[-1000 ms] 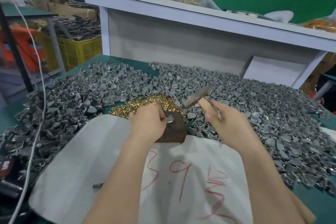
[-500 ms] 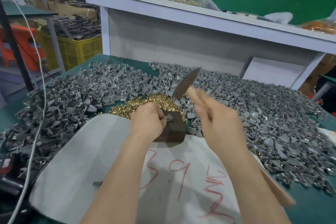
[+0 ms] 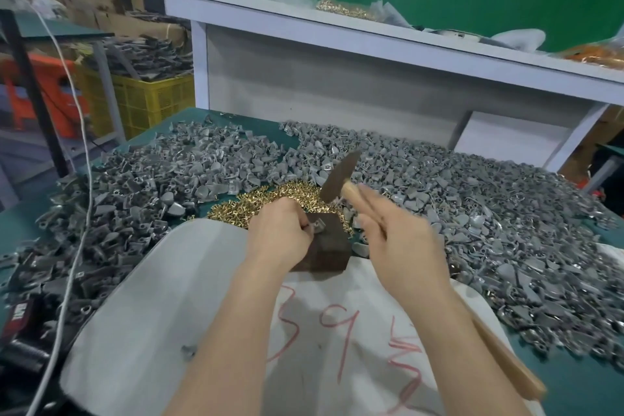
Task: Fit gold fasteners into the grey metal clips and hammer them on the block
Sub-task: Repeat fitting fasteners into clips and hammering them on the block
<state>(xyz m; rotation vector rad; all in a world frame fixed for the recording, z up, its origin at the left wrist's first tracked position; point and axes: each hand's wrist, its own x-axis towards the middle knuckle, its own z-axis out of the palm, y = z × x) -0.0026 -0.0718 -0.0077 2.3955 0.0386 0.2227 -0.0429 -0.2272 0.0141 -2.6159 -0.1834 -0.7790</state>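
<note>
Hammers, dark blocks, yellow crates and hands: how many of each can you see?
hammer: 1
dark block: 1
yellow crate: 1
hands: 2; the left hand pinches a grey clip on the block, the right hand grips the hammer
Total: 5

Only thing I can actually read is a red handwritten "39" on the white sack [image 3: 152,280]; the red scrawl beside it's illegible.
</note>
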